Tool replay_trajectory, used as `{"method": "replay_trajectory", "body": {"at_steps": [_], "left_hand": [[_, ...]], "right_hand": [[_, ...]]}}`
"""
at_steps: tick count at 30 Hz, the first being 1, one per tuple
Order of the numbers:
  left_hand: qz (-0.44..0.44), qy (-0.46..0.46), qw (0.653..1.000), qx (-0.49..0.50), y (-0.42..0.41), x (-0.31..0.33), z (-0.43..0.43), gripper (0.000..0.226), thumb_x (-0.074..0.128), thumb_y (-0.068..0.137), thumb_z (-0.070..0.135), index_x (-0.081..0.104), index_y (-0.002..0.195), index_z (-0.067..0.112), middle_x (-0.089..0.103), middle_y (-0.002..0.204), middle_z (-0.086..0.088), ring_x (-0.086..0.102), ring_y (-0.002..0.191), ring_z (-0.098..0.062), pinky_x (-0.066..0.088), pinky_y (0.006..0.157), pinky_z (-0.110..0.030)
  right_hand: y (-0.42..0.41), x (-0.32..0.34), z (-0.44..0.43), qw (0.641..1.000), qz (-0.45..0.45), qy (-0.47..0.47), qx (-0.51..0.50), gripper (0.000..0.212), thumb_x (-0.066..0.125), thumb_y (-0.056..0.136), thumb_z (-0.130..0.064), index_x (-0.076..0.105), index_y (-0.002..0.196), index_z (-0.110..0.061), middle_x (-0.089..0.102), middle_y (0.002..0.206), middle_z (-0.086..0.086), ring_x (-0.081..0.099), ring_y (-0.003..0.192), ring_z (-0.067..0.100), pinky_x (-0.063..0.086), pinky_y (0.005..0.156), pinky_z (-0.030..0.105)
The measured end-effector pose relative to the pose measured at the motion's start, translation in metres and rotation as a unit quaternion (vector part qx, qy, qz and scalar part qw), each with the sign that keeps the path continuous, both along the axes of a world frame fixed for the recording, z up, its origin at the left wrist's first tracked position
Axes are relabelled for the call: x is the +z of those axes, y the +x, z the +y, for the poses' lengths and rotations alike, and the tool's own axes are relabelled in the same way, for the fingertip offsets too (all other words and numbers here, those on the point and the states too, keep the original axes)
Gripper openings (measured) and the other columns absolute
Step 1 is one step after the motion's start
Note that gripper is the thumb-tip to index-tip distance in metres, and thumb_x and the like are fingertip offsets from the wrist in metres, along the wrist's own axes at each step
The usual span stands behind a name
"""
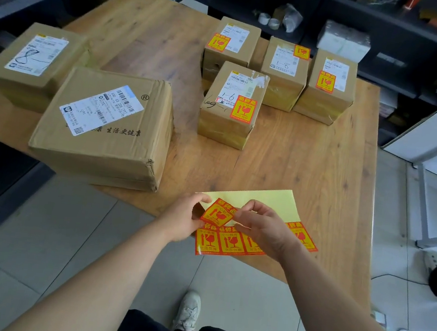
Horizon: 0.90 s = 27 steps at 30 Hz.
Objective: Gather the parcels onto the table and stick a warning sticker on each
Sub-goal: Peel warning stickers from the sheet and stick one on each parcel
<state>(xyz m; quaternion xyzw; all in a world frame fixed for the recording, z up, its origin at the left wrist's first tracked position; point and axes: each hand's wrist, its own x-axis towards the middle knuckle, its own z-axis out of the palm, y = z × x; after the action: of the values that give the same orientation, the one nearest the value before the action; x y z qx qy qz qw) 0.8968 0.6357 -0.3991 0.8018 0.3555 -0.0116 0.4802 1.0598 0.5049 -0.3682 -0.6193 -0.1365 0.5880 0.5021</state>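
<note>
Six cardboard parcels stand on the wooden table, and four of them already carry a red-and-yellow warning sticker. Those four are small boxes grouped toward the far right corner: the front small parcel marked "1-9", the far small parcel behind it, the middle small parcel marked "1-8", and the rightmost small parcel near the right edge. Two parcels show only white shipping labels. One is the large parcel, which sits at the near left edge with one corner out over the floor. The other is the medium parcel, just behind it at the left edge. Both hands meet at the near edge of the table over the sticker sheet, whose pale yellow backing is bare in its far half. A row of unpeeled stickers remains along its near side, which overhangs the table edge. The left hand has forefinger and thumb curled in, pinching the left side of a loose sticker. The right hand pinches the same sticker at its right corner with fingertips drawn together, the remaining fingers bent above the sheet. This sticker is turned like a diamond and lies above the sheet between the two hands. Whether the left fingers also catch the sheet's corner cannot be told.
</note>
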Motion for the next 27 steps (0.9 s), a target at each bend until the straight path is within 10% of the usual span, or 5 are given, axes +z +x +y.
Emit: {"method": "replay_trajectory", "body": {"at_steps": [15, 21, 27], "left_hand": [[0.021, 0.007, 1.000, 0.000, -0.006, -0.005, -0.001, 0.048, 0.064, 0.088, 0.012, 0.051, 0.133, 0.023, 0.053, 0.131, 0.000, 0.056, 0.110, -0.018, 0.053, 0.085, -0.032], [0.003, 0.116, 0.993, -0.002, 0.005, 0.018, -0.004, 0.038, 0.049, 0.096, 0.014, 0.045, 0.133, 0.020, 0.031, 0.139, -0.001, 0.050, 0.116, -0.018, 0.052, 0.085, -0.025], [-0.099, 0.151, 0.982, 0.060, 0.011, 0.071, 0.006, 0.032, 0.035, 0.100, 0.035, 0.055, 0.121, 0.020, 0.057, 0.121, 0.005, 0.054, 0.099, 0.002, 0.037, 0.067, -0.001]], "right_hand": [[0.005, 0.005, -0.004, 0.999, 0.025, 0.016, -0.043, 0.019, 0.065, 0.087, -0.012, 0.054, 0.072, -0.014, 0.064, 0.107, 0.022, 0.060, 0.113, 0.037, 0.040, 0.103, 0.057], [0.015, 0.025, 0.006, 0.998, -0.064, 0.011, -0.006, 0.011, 0.068, 0.085, -0.008, 0.058, 0.079, -0.010, 0.072, 0.094, 0.011, 0.066, 0.100, 0.028, 0.050, 0.094, 0.040], [0.030, 0.071, 0.040, 0.990, -0.127, 0.052, 0.031, 0.008, 0.064, 0.084, 0.000, 0.061, 0.079, -0.006, 0.066, 0.081, 0.013, 0.062, 0.081, 0.023, 0.051, 0.078, 0.030]]}}
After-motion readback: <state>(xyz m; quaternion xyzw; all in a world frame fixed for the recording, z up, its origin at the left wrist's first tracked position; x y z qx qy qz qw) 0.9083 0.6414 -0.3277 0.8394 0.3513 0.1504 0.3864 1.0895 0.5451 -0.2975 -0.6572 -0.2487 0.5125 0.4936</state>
